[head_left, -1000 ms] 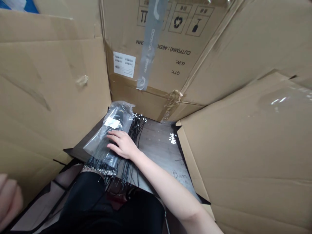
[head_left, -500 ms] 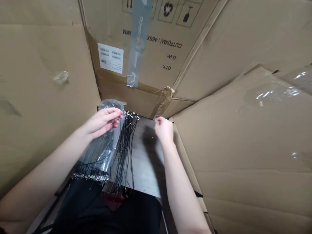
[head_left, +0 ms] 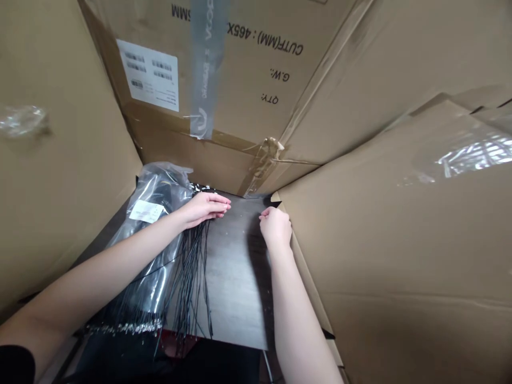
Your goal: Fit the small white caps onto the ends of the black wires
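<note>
My left hand (head_left: 205,209) reaches over the upper part of a loose bundle of thin black wires (head_left: 192,288). Its fingers are pressed together around the thumb side; whatever lies between them is too small to make out. My right hand (head_left: 276,226) hovers at the right side of the table, curled into a pinch, its fingertips turned toward the left hand and their contents hidden. White tips (head_left: 203,188) show at the far end of the bundle. Left of it lies a clear plastic bag (head_left: 160,290) with more black wires, their shiny ends (head_left: 140,326) sticking out toward me.
Cardboard walls stand on the left (head_left: 52,176), at the back (head_left: 236,112) and on the right (head_left: 400,256). The dark wooden table (head_left: 236,277) ends near my lap. A white label (head_left: 146,211) lies on the bag.
My left hand has moved right and down, off the bag and over the wire bundle. The right hand has shifted slightly right and down. The view has turned, showing the bag's label.
</note>
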Available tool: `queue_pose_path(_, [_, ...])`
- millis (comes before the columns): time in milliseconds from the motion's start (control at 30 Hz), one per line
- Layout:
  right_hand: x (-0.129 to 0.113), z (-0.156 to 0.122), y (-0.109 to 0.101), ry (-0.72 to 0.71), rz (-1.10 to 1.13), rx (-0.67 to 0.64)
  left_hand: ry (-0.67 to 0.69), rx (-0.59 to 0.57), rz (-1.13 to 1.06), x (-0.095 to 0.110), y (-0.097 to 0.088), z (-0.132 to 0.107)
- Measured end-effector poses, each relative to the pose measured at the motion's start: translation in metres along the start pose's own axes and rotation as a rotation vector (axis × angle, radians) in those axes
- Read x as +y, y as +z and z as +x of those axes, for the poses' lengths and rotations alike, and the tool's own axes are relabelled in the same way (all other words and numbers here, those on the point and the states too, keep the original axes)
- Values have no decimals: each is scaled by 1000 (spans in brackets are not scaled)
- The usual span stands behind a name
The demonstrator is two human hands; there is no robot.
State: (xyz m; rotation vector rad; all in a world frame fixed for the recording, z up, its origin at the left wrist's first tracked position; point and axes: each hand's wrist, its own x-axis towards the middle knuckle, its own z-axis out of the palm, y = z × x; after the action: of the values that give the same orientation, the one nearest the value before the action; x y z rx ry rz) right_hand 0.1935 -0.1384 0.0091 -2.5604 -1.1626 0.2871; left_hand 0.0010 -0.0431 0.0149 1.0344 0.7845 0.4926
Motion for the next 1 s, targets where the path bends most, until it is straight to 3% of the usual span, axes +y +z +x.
queue_pose_path(133, [1, 1, 6, -50, -29, 24, 14, 25, 0, -1, 1, 1])
queue_pose_path(233, [-3, 2, 14, -160, 100, 82, 23, 41, -17, -1, 1, 1])
queue_pose_path(300, [-9, 0, 21, -267, 350, 109, 29, 41, -26, -3, 0, 2])
queue_pose_path(367, [-18, -3, 30, -306, 714, 24, 31, 34, -22, -5, -1, 3])
queue_pose_path(467, [-31, -12, 44, -179, 1181, -185, 40, 20, 0, -7, -2, 5])
queue_pose_path(567, [-40, -18, 51, -137, 1413, -301, 83, -6, 51, -8, -2, 7])
queue_pose_path(767, [-42, -14, 52, -91, 1614, -431, 131, -21, 100, -9, -2, 12])
queue_pose_path(1000, [-39, -6, 50, -64, 1690, -516, 158, 16, 95, -7, -1, 15])
